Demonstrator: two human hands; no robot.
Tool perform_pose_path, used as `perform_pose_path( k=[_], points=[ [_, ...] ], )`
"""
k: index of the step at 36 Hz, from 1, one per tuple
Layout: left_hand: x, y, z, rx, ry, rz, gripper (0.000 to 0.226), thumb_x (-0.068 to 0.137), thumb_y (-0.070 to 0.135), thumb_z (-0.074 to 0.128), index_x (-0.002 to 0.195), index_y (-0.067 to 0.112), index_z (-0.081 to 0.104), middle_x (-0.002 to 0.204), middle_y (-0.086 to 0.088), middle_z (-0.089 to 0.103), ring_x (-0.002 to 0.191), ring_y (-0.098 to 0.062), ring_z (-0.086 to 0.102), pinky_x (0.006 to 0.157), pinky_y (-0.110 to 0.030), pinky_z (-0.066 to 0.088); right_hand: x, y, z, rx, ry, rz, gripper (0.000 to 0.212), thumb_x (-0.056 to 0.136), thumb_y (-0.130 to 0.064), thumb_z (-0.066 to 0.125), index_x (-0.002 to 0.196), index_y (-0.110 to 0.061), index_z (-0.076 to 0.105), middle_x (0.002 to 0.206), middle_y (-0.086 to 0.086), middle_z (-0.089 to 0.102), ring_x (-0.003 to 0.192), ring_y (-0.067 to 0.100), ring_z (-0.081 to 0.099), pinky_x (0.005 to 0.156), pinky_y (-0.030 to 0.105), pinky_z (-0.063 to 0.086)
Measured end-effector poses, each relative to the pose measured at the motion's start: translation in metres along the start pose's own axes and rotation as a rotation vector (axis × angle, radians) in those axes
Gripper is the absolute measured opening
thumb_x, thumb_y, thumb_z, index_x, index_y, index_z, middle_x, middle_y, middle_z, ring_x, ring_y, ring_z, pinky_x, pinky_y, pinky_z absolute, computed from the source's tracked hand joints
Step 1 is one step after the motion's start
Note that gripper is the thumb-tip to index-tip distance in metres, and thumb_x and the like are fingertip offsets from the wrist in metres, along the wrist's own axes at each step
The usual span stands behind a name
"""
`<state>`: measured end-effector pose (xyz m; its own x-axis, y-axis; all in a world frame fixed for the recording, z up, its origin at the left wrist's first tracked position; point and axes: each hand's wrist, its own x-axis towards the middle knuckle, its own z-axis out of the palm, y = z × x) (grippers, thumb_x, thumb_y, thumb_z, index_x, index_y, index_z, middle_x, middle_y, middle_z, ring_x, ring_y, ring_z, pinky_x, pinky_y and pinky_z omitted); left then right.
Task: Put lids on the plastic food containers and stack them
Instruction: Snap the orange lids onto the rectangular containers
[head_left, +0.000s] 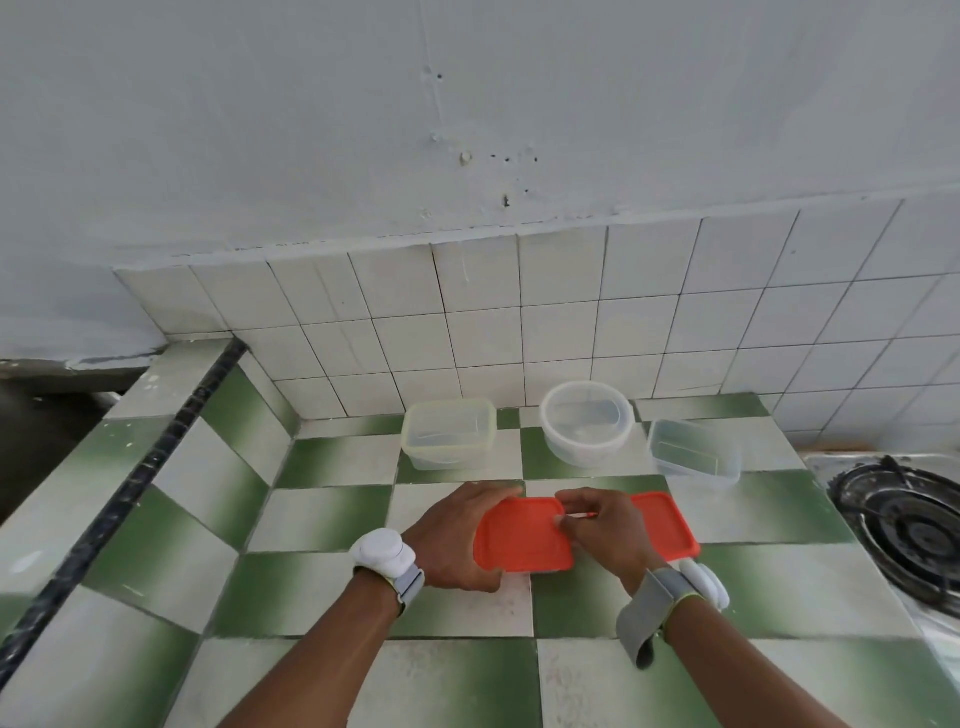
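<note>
On the counter (322, 519), three open containers stand in a row along the back wall. Taking the round container (587, 423) as landmark, the left box (449, 434) lies to its left and the right box (693, 457) just to its right. Two lids (524, 535) lie before it, side by side, nearer the person. The stove (904, 525) sits far right of it.

left wrist: white rounded device (383, 552) on a grey fabric strap (410, 586)
right wrist: white device (705, 585) on a grey strap with a loose hanging end (640, 618)
forearms: bare, no sleeves
</note>
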<state>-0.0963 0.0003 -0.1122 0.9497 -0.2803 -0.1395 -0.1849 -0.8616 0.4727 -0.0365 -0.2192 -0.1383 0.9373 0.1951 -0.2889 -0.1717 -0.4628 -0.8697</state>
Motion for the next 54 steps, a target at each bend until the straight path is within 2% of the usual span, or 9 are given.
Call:
perform_pose_path(
  k=[3, 8, 11, 14, 22, 27, 32, 46, 54],
  points=[
    [-0.001, -0.002, 0.003, -0.041, 0.014, 0.0, 0.097, 0.067, 0.039, 0.081, 0.151, 0.026, 0.034, 0.15, 0.005, 0.045, 0.133, -0.013, 0.044, 0.11, -0.034, 0.041, 0.001, 0.006, 0.005, 0.02, 0.068, 0.014, 0.02, 0.079, -0.025, 0.081, 0.099, -0.024, 0.08, 0.082, -0.012, 0.076, 0.083, 0.012, 0.073, 0.088, 0.037, 0.06],
    [-0.003, -0.004, 0.016, -0.497, 0.14, -0.216, 0.093, 0.074, 0.053, 0.081, 0.152, 0.026, 0.038, 0.147, 0.014, 0.046, 0.129, -0.005, 0.05, 0.105, -0.025, 0.047, 0.0, 0.007, 0.006, 0.068, 0.089, 0.103, 0.019, 0.08, -0.027, 0.081, 0.097, -0.018, 0.08, 0.081, 0.0, 0.078, 0.064, 0.018, 0.076, 0.065, 0.03, 0.064],
    [-0.002, -0.003, 0.031, -0.527, 0.391, -0.421, 0.057, 0.084, 0.047, 0.074, 0.134, 0.022, 0.062, 0.113, -0.001, 0.069, 0.092, -0.01, 0.066, 0.079, -0.02, 0.052, -0.004, 0.005, 0.004, 0.095, 0.076, 0.138, 0.021, 0.083, -0.027, 0.079, 0.099, -0.014, 0.079, 0.083, 0.004, 0.078, 0.059, 0.017, 0.076, 0.052, 0.023, 0.061],
    [-0.007, 0.003, 0.039, -0.81, 0.491, -0.538, 0.028, 0.081, 0.035, 0.08, 0.107, 0.024, 0.077, 0.083, -0.008, 0.079, 0.055, -0.018, 0.063, 0.055, -0.034, 0.055, -0.008, 0.005, 0.005, 0.128, 0.076, 0.151, 0.018, 0.082, -0.023, 0.08, 0.095, -0.011, 0.078, 0.076, 0.005, 0.078, 0.056, 0.018, 0.076, 0.051, 0.026, 0.061],
    [-0.006, 0.007, 0.051, -1.009, 0.617, -0.685, 0.033, 0.08, 0.024, 0.082, 0.109, 0.009, 0.077, 0.076, -0.005, 0.074, 0.046, -0.013, 0.059, 0.041, -0.026, 0.051, 0.0, 0.001, 0.013, 0.018, 0.124, 0.166, 0.021, 0.077, -0.033, 0.082, 0.062, -0.034, 0.067, 0.072, -0.004, 0.077, 0.07, 0.02, 0.075, 0.076, 0.041, 0.063],
    [-0.009, 0.016, 0.049, -1.016, 0.652, -0.689, 0.032, 0.08, 0.025, 0.083, 0.108, 0.012, 0.077, 0.083, -0.01, 0.079, 0.045, -0.012, 0.062, 0.043, -0.024, 0.053, -0.008, -0.008, 0.003, -0.014, 0.1, 0.14, 0.018, 0.077, -0.039, 0.082, 0.086, -0.025, 0.076, 0.08, -0.008, 0.075, 0.075, 0.011, 0.07, 0.081, 0.033, 0.06],
    [-0.026, 0.01, 0.051, -1.086, 0.669, -0.701, 0.033, 0.072, 0.028, 0.088, 0.101, 0.014, 0.08, 0.084, -0.001, 0.082, 0.072, -0.021, 0.076, 0.07, -0.033, 0.064, -0.03, -0.005, -0.005, 0.087, -0.035, 0.207, 0.036, 0.069, -0.035, 0.089, 0.092, -0.015, 0.069, 0.085, -0.001, 0.075, 0.059, 0.02, 0.076, 0.058, 0.03, 0.064],
    [-0.042, -0.014, 0.027, -1.259, 0.703, -0.827, 0.009, 0.072, 0.006, 0.087, 0.077, 0.005, 0.081, 0.08, -0.019, 0.078, 0.061, -0.023, 0.067, 0.064, -0.029, 0.063, -0.021, -0.023, 0.041, 0.252, -0.008, 0.271, 0.017, 0.071, -0.019, 0.09, 0.073, -0.012, 0.075, 0.068, 0.005, 0.078, 0.061, 0.02, 0.077, 0.078, 0.04, 0.064],
    [-0.057, -0.05, -0.003, -1.174, 0.774, -0.854, 0.015, 0.077, 0.002, 0.082, 0.09, -0.002, 0.076, 0.089, -0.028, 0.075, 0.069, -0.033, 0.067, 0.054, -0.027, 0.063, -0.012, -0.05, 0.08, 0.328, -0.087, 0.223, 0.019, 0.071, -0.023, 0.089, 0.076, -0.015, 0.073, 0.073, 0.007, 0.078, 0.062, 0.024, 0.078, 0.077, 0.041, 0.064]
  ],
)
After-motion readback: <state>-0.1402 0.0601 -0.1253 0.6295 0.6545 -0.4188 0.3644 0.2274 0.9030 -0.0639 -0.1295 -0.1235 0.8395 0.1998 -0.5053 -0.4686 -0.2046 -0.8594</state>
